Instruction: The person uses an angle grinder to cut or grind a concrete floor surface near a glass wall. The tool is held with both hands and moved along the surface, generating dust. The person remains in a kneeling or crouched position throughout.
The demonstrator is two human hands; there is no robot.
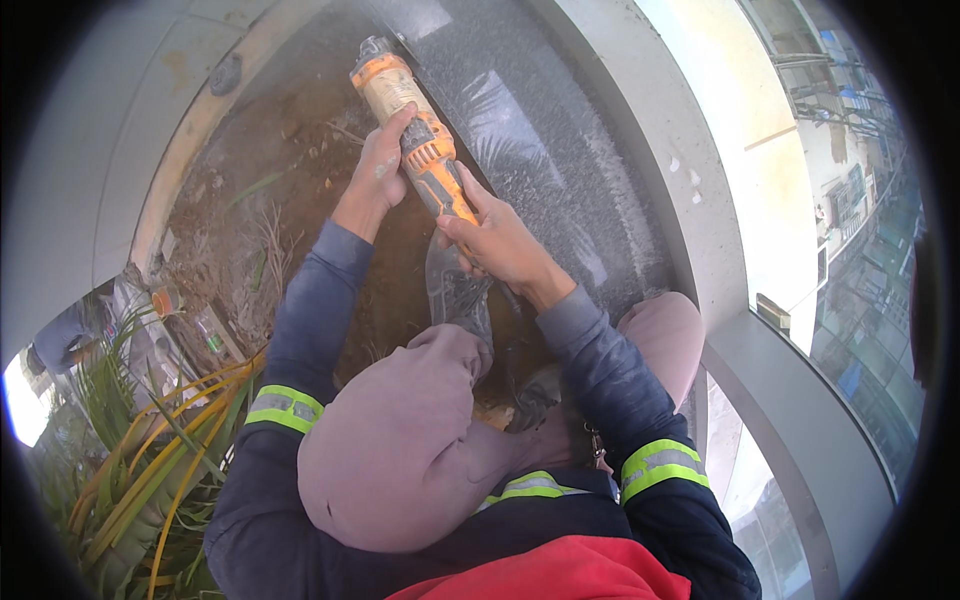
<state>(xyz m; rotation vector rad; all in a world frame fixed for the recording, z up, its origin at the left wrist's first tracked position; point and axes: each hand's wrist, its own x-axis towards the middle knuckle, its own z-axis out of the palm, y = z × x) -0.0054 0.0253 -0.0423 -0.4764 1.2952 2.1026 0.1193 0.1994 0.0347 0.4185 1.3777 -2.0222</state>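
Near the top centre of the frame, I have an orange and grey power tool (428, 148) lying aslant, its head toward the upper left and its rear end toward the centre. I have the left hand (382, 168) clasped about its middle from the left side, thumb laid along the casing; the fingers go out of sight behind the body, so I cannot tell how they are set. The right hand (505, 243) is curled around the rear grip, with one finger stretched along the side. From my view I cannot tell whether the head touches anything. Just right of the tool, a dark polished slab (535, 140) runs down the upper middle, shiny with reflections, and a pale grey frame (665, 110) curves beside it. Left of the tool I see brown soil (290, 150) with scraps of dry plant matter. Below the hands, a bent knee in mauve trousers (400, 440) fills the lower centre, between two navy sleeves with yellow-green bands. At the lower left, long green and yellow leaves (150, 470) spread near the left sleeve, and red cloth (560, 575) shows along the bottom edge.
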